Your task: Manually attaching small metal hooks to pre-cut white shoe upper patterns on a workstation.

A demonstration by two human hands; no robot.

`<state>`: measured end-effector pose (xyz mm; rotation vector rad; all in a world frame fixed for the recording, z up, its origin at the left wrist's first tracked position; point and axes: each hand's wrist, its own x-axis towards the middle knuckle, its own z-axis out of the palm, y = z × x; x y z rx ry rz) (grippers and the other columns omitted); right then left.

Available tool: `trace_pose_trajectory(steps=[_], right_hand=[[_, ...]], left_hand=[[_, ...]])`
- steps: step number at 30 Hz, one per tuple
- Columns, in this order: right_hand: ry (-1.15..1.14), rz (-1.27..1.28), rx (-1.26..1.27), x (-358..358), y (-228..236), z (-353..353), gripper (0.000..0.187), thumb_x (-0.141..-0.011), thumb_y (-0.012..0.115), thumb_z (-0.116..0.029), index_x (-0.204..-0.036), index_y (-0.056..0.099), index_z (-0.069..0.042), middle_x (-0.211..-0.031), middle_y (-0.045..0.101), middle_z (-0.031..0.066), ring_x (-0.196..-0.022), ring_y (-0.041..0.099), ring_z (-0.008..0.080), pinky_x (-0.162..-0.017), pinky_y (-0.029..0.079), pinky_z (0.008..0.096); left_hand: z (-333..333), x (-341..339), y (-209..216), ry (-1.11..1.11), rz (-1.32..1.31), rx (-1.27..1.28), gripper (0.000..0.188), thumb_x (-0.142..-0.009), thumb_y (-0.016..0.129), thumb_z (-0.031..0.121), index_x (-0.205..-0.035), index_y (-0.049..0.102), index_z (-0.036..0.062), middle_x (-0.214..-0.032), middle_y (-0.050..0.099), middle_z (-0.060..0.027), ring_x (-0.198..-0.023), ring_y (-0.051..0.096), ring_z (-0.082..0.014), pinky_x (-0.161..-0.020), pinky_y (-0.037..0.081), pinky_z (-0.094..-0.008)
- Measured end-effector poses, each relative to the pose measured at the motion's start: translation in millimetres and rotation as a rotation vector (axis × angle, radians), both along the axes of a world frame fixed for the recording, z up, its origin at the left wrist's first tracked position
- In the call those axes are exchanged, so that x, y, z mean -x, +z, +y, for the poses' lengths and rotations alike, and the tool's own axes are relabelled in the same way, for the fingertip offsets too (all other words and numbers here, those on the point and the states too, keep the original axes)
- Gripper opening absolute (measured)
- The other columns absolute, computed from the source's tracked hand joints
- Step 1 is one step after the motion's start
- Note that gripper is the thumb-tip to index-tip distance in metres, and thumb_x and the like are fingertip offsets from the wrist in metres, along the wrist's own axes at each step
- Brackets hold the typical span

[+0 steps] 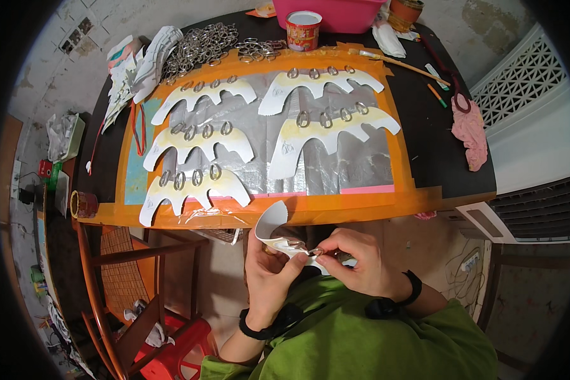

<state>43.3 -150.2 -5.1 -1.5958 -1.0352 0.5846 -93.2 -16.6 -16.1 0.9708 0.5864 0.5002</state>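
Note:
Just off the table's front edge, my left hand grips a white scalloped cutout, its thumb lying along the lower side. The cutout's broad end curls upward above the fingers. My right hand pinches a small metal ring against the cutout's edge; fingers hide part of it. More metal glints under the right fingers, too small to make out. On the table lie several similar cutouts with yellowish bands along their upper edges. Metal rings stand in a row along each band.
Orange tape borders a grey sheet on the dark table. A heap of metal rings, a red tub and a pink basin line the back. At right are a stick and pink cloth; a wooden chair stands left.

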Motion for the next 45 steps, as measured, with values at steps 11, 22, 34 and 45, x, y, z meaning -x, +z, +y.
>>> trace_pose_trajectory(steps=[11,22,34,45], right_hand=[[-0.007,0.008,-0.030,3.3,-0.7,1.3,0.014,-0.089,0.077,0.000,-0.099,0.068,0.001,-0.083,0.066,0.0107,-0.072,0.067,0.0230,-0.064,0.053,0.0336],[0.054,0.080,0.028,-3.3,6.7,1.2,0.012,-0.092,0.075,-0.001,-0.102,0.068,0.002,-0.087,0.067,0.0103,-0.076,0.068,0.0195,-0.068,0.054,0.0319],[0.129,0.583,0.118,-22.9,2.1,-1.7,0.019,-0.104,0.068,-0.014,-0.115,0.070,0.000,-0.099,0.071,0.0031,-0.092,0.065,0.0079,-0.081,0.052,0.0271],[0.157,0.410,0.148,-19.9,1.0,-3.6,0.020,-0.098,0.073,-0.008,-0.116,0.066,-0.001,-0.099,0.071,0.0030,-0.089,0.066,0.0089,-0.081,0.053,0.0269]], left_hand=[[-4.6,0.7,1.8,0.054,0.092,0.034,0.036,-0.084,0.066,-0.004,-0.119,0.057,-0.0013,-0.101,0.070,-0.0123,-0.091,0.069,-0.0179,-0.086,0.056,-0.0313],[-1.9,6.6,-1.8,-0.018,0.038,0.055,0.032,-0.092,0.081,0.005,-0.118,0.062,0.0000,-0.103,0.072,-0.0069,-0.093,0.068,-0.0145,-0.087,0.054,-0.0294],[-1.5,-3.3,-6.5,0.105,-0.008,0.078,0.039,-0.094,0.079,0.008,-0.126,0.057,0.0016,-0.107,0.071,-0.0069,-0.095,0.067,-0.0153,-0.084,0.052,-0.0301],[-4.3,-3.0,-1.1,0.051,0.018,0.034,0.063,-0.085,0.082,-0.006,-0.138,0.048,0.0042,-0.119,0.065,-0.0099,-0.108,0.066,-0.0193,-0.092,0.058,-0.0358]])
